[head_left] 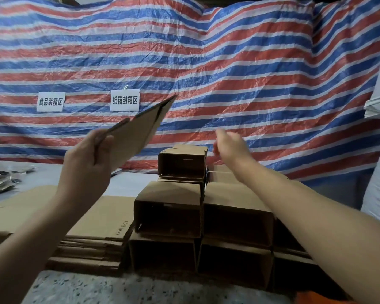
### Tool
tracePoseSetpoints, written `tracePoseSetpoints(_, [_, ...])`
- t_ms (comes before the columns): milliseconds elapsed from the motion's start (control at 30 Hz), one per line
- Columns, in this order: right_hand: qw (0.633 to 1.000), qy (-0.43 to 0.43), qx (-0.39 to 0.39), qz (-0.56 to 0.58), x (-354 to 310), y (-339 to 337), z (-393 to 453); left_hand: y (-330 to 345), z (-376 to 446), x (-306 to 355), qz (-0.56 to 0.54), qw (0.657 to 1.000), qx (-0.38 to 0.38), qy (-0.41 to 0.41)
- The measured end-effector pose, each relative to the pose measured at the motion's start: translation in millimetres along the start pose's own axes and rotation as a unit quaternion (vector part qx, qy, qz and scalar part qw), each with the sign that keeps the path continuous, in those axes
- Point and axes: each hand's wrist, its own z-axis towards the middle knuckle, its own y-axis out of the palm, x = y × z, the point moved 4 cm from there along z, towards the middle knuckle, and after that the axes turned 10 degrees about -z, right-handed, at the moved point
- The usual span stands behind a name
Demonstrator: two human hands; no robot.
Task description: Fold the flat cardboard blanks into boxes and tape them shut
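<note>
Left hand holds up a flat blank; right hand loose beside the box stack.

Left hand grips the blank at its lower corner, thumb on the near face, fingers curled behind. Blank is plain brown corrugated, still folded flat, tilted up and away to the right of that hand, dark edge on top, a flap slit visible near the far end. Right hand is raised, blurred, fingers relaxed and holding nothing, just right of the top box. Boxes are stacked in tiers under and between both forearms, brown, open ends facing the camera, insides dark. Pile of flat blanks lies under the left forearm, touching the stack, black print on the top sheet. Striped tarp behind, with two white signs.
</note>
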Motion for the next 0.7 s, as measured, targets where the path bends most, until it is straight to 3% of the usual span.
tracePoseSetpoints(233, [0.991,-0.068,0.049,0.106,-36.5,-50.5,30.5,6.4,20.0,36.2,-0.235,0.966,-0.040,-0.100])
tracePoseSetpoints(400, [0.990,-0.078,0.077,0.094,-34.3,-75.9,25.6,26.6,15.2,33.1,-0.371,0.901,-0.123,-0.187])
tracePoseSetpoints(600, [0.982,-0.064,0.164,0.066,-7.1,-97.7,-6.8,48.6,7.5,34.7,-0.475,0.812,-0.154,-0.301])
tracePoseSetpoints(700, [0.985,-0.040,0.156,0.064,15.5,-103.4,-32.1,60.7,-2.6,38.6,-0.488,0.787,-0.147,-0.348])
